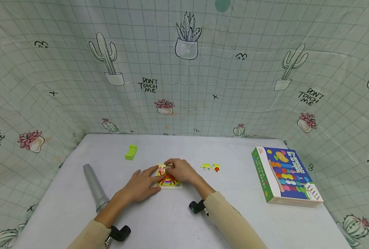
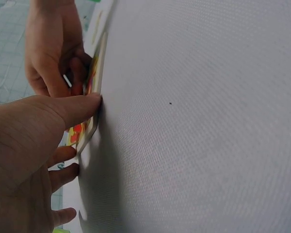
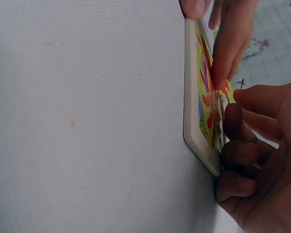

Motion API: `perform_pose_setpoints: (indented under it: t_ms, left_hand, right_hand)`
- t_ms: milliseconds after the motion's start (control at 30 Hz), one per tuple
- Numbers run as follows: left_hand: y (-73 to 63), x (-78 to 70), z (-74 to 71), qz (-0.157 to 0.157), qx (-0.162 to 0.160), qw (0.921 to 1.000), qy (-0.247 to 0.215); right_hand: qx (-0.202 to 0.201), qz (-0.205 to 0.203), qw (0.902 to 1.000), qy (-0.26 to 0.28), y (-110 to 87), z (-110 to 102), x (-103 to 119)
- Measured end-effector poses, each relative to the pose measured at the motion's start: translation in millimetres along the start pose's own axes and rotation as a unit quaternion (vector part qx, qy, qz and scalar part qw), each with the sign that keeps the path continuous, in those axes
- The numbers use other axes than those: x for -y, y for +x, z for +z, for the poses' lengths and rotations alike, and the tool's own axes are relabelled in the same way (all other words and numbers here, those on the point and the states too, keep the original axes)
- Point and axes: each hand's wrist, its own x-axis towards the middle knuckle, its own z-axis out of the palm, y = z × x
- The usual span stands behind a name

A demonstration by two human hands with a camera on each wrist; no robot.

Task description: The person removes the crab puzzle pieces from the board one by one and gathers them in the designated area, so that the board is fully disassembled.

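Note:
A small jigsaw puzzle board (image 1: 175, 187) with a pale rim and a colourful rainbow picture lies flat on the white table. My left hand (image 1: 140, 186) rests at its left side, fingers spread and fairly straight. One finger presses on the picture, while the thumb touches the near edge in the left wrist view. Over the far right part of the board, my right hand (image 1: 184, 171) pinches a puzzle piece (image 3: 225, 103) between thumb and forefinger, low against the picture. Its fingers hide most of that piece. Two loose puzzle pieces (image 1: 206, 166) lie right of the board.
A bright green block (image 1: 130, 152) sits beyond the left hand. The grey cylinder (image 1: 94, 185) lies beside the left forearm. At the right stands a colourful game box (image 1: 288, 174). A patterned cloth (image 1: 184, 79) hangs behind the table (image 1: 231, 211).

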Motion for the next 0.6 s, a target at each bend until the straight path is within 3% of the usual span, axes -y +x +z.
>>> perform_pose_setpoints:
  t_ms: [300, 600]
  left_hand:
    - [0.3, 0.2, 0.3, -0.003, -0.001, 1.0, 0.004]
    - [0.1, 0.7, 0.4, 0.004, -0.003, 1.0, 0.003]
  right_hand:
    - [-0.046, 0.004, 0.9979, 0.044, 2.0, -0.2, 5.2]
    - [-0.055, -0.009, 0.9947, 0.086, 0.2, -3.7, 7.4]
